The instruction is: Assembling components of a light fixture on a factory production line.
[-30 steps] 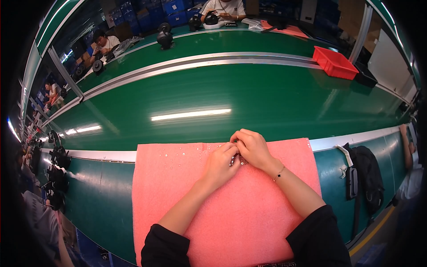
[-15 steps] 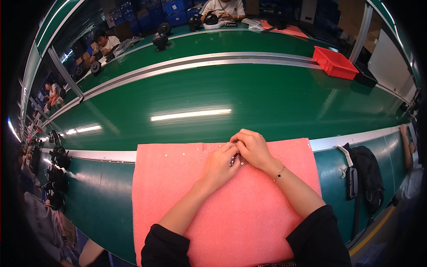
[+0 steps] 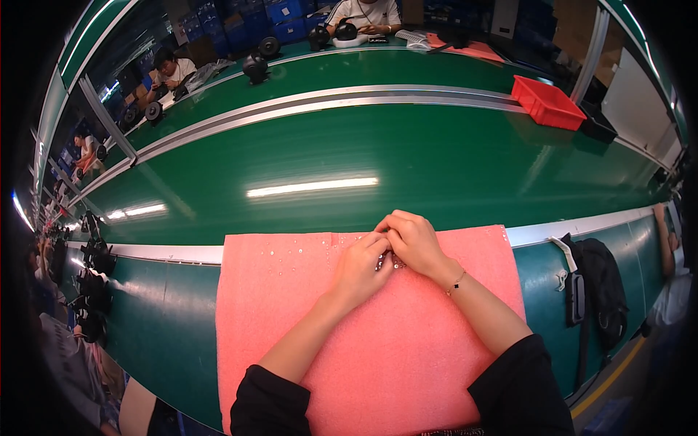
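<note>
My left hand (image 3: 360,264) and my right hand (image 3: 416,244) meet at the far part of a pink foam sheet (image 3: 378,349). Both have their fingers bent and pinched together, the fingertips of one touching the other's. Whatever they pinch is hidden by the fingers. Just below the fingertips, a few small shiny metal pieces (image 3: 397,266) show on the foam. More tiny round shiny pieces (image 3: 273,252) lie scattered on the sheet to the left of my left hand. A thin bracelet (image 3: 457,283) circles my right wrist.
Beyond the sheet runs a wide green belt (image 3: 436,160), with a metal rail (image 3: 327,99) behind it. A red bin (image 3: 547,102) stands at the far right. A black bag (image 3: 602,291) lies right of the foam. Black devices (image 3: 93,283) stand at left; co-workers sit across.
On the far belt, black rounded devices have shifted slightly left. My two hands stay in nearly the same place and pose.
</note>
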Demonstrator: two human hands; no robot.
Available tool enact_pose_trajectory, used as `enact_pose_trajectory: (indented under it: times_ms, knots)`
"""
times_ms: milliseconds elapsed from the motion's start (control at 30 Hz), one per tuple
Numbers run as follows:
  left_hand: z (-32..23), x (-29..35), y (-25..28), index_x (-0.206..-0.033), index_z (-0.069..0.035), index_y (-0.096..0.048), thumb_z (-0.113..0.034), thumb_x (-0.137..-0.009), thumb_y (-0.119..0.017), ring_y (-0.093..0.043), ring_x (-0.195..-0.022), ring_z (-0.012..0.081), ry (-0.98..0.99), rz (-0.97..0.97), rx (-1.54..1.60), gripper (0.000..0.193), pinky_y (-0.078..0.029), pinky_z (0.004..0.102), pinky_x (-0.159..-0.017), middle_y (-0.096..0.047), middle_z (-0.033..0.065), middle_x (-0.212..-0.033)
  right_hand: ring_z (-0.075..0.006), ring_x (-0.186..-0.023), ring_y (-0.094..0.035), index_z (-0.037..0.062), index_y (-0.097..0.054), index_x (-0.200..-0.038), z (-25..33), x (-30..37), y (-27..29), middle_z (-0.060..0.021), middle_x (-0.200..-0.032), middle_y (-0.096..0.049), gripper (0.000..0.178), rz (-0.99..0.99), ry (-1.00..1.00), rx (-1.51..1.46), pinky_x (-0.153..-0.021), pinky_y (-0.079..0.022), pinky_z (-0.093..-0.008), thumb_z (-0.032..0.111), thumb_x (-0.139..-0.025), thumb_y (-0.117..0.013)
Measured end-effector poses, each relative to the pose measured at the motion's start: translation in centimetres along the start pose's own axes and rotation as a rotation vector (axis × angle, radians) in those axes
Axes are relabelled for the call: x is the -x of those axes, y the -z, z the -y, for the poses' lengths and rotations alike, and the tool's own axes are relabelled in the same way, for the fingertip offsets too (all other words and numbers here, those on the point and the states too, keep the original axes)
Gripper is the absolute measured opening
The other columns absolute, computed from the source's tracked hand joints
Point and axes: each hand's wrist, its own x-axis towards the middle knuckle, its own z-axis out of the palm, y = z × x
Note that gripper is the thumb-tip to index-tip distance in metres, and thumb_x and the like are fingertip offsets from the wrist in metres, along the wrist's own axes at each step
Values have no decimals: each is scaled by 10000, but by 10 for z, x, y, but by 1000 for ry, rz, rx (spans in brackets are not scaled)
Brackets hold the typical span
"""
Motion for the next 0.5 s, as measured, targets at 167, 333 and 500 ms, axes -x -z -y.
enact_pose_trajectory:
  times_ms: [167, 333, 500]
  knots:
    - [1, 1, -1, -880, 6, -607, -4, -761, -607, -617, -755, 287, -9, -12, 0, 119, -506, 360, -649, -615, 122, -895, -311, -673, -603, 38, -636, -786, 0, -1, 0, -111, -760, -611, 142, -7, -8, 9, -599, -489, -417, 80, -807, -502]
    - [1, 1, 0, -870, 9, -601, -4, -762, -608, -609, -751, 287, -17, -20, -4, 109, -502, 363, -649, -607, 121, -873, -310, -667, -599, 36, -620, -779, 1, -1, -1, -113, -751, -606, 132, -10, -11, 3, -591, -484, -421, 74, -805, -496]
    - [1, 1, -1, -865, 11, -597, -6, -762, -611, -606, -750, 287, -10, -12, -5, 105, -499, 364, -647, -605, 121, -873, -312, -665, -597, 27, -602, -762, 2, -1, 1, -116, -748, -604, 123, -13, -19, -9, -588, -482, -420, 68, -800, -492]
